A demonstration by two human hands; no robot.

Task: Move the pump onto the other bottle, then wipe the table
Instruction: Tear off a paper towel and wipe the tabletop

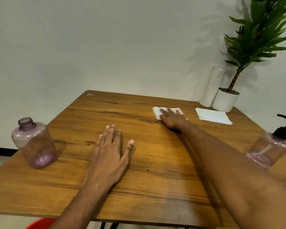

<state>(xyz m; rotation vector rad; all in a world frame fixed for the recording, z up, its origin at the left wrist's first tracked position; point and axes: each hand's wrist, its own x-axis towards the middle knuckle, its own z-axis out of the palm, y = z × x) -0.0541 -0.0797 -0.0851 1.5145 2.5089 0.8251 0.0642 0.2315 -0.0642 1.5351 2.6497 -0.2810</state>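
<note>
On the wooden table (73, 187), toward its far right part, the right hand (171, 119) lies flat with fingers spread, pressing a white tissue (157, 111) against the surface; it grips nothing, the palm simply bears down on the paper. Nearer the middle of the table, the left hand (108, 156) rests palm down with fingers extended and slightly apart, empty and touching only the wood. At the right edge stands 1 purple bottle (269, 149) with the black pump (285, 128) seated on its neck, just beside the right forearm. Well apart from it, at the left edge, a 2nd purple bottle (35, 142) stands with its neck uncovered (no cap on it). A stack of white napkins (213, 116) lies near the far right corner, close to a white pot (224, 101) holding a green plant (257, 35), with a white paper roll (211, 86) leaning beside the pot.
</note>
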